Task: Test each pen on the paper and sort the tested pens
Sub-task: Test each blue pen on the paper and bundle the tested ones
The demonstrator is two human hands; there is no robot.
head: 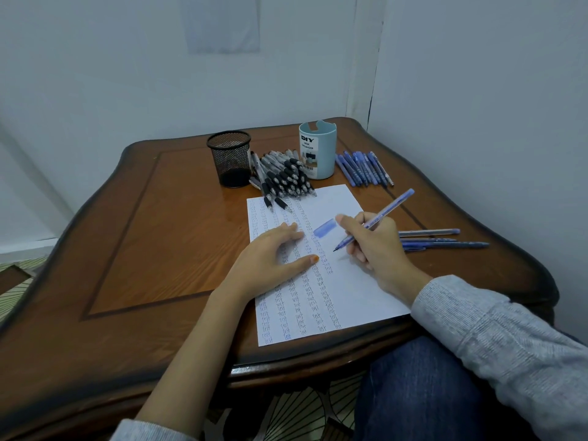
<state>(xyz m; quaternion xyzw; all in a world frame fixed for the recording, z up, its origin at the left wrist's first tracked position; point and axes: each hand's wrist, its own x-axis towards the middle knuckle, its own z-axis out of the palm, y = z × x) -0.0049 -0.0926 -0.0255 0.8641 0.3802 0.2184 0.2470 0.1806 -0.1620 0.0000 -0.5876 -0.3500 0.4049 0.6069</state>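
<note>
A white sheet of paper [337, 291] lies on the wooden table [159, 224], filled with columns of small blue written words. My left hand [270, 259] rests flat on the sheet with fingers spread. My right hand [372, 243] grips a blue pen [381, 216], its tip just above the paper's right side. A blurred blue cap [324, 227] shows between thumb and sheet. Black-grip pens [283, 176] lie heaped above the paper. Blue pens [362, 168] lie in a row at the back right, and a few more blue pens [442, 238] lie right of my hand.
A black mesh cup [229, 158] and a light blue desk organizer cup [317, 149] stand at the back of the table. Walls close the corner behind and to the right. My knee in jeans [420, 389] is under the table's front edge.
</note>
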